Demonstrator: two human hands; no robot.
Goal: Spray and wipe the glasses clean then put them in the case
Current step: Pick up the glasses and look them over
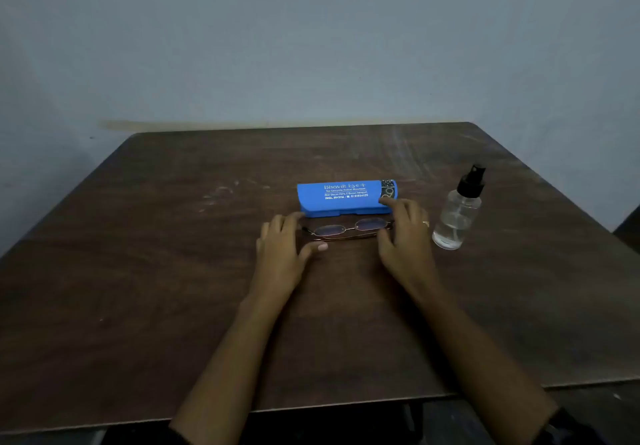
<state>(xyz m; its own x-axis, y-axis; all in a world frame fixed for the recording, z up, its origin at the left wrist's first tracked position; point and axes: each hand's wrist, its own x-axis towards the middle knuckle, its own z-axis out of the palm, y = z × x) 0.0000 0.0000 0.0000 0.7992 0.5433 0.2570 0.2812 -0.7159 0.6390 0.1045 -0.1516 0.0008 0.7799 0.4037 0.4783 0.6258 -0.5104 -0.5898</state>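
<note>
Thin-framed glasses point(346, 230) lie folded on the brown table point(138, 271), just in front of a closed blue case point(343, 198) with white print. My left hand point(280, 254) sits at the glasses' left end, fingers loosely curved, with the thumb tip against the near rim. My right hand point(405, 236) is at their right end, its thumb by the frame and its fingertips touching the case's right end. Neither hand has lifted the glasses. A clear spray bottle point(457, 216) with a black pump top stands upright to the right of my right hand.
The table's far edge meets a pale blue wall point(311, 46). Its near edge runs just below my forearms. A dark object point(628, 226) shows at the right border beyond the table's right edge. No cloth is in view.
</note>
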